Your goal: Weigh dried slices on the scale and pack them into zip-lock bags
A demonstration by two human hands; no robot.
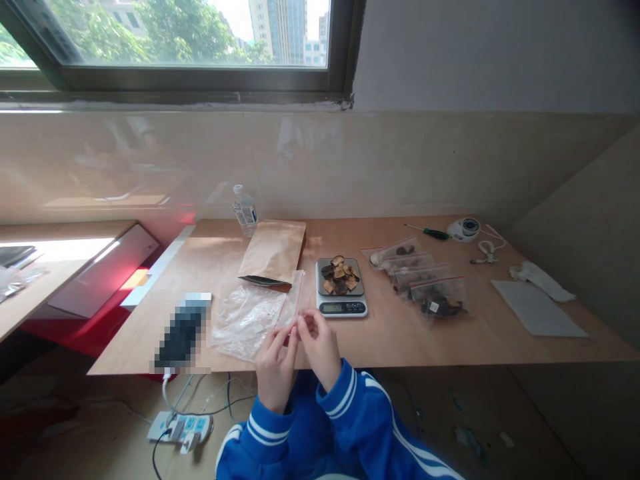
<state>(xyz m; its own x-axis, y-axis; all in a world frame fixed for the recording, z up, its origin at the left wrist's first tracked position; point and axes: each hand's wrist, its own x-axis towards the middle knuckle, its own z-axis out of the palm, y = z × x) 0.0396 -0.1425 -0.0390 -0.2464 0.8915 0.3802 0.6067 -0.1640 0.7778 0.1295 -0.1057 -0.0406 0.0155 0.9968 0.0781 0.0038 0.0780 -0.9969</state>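
My left hand (276,367) and my right hand (319,343) meet at the fingertips over the front of the table. Both are closed in a pinch; what lies between the fingers, if anything, is too small to make out. Just behind them is a clear zip bag (245,320) with a red seal line running toward my fingertips. A digital kitchen scale (343,309) stands behind my right hand. On its plate sits a pile of dried brown slices (341,275), perhaps mushroom. A brown kraft paper pouch (275,250) lies behind the clear bag, its dark mouth toward me.
Several filled zip bags (420,277) lie right of the scale. Farther right are a green screwdriver (435,234), a white camera (465,229), a white sheet (537,308) and a white cloth (543,280). A bottle (245,210) stands behind; a blurred phone (183,333) lies left. A power strip (180,427) is below.
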